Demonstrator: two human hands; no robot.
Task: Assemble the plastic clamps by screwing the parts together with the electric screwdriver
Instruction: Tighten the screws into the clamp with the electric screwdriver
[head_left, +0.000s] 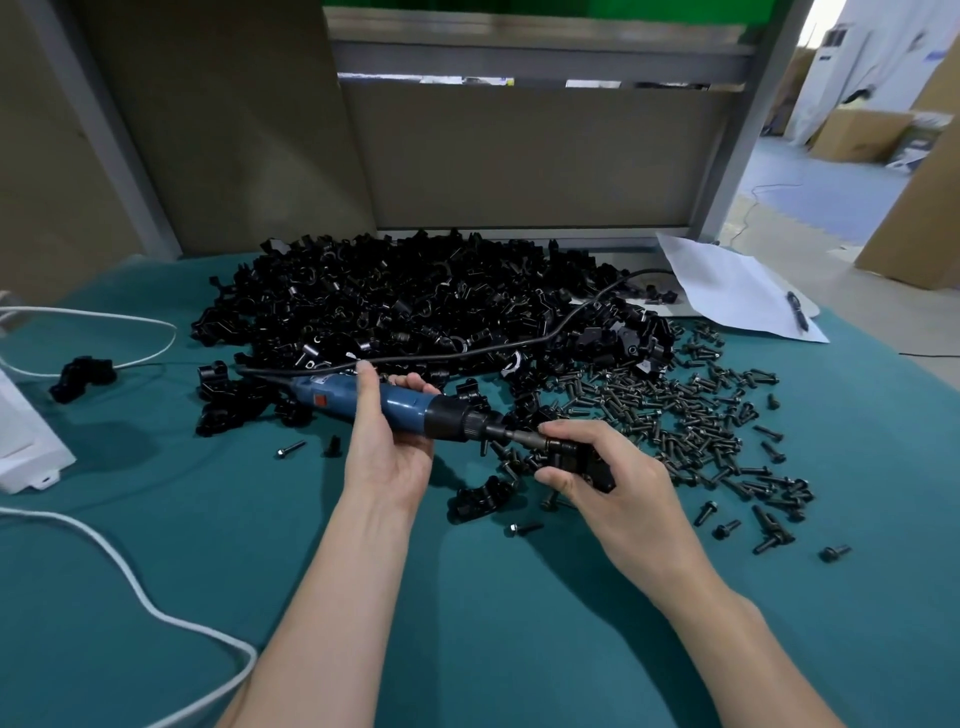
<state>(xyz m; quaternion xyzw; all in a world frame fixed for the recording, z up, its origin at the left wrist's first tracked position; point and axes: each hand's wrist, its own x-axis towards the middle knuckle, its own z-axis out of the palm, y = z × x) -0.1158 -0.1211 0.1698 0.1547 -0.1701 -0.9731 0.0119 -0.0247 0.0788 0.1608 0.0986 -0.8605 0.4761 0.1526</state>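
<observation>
My left hand (382, 441) grips the blue electric screwdriver (410, 410) around its barrel, held level and pointing right. Its metal bit meets a black plastic clamp (584, 462) that my right hand (613, 478) holds between thumb and fingers above the green table (156, 519). A large heap of black clamp parts (405, 306) lies behind my hands. Several black screws (691, 415) are scattered to the right of the clamp. The screw at the bit tip is hidden by my fingers.
The screwdriver's black cord (467, 351) runs over the heap toward the back right. A white cable (130, 587) loops across the left side beside a white box (26, 441). One assembled clamp (83, 376) sits far left. White paper with a pen (743, 291) lies back right.
</observation>
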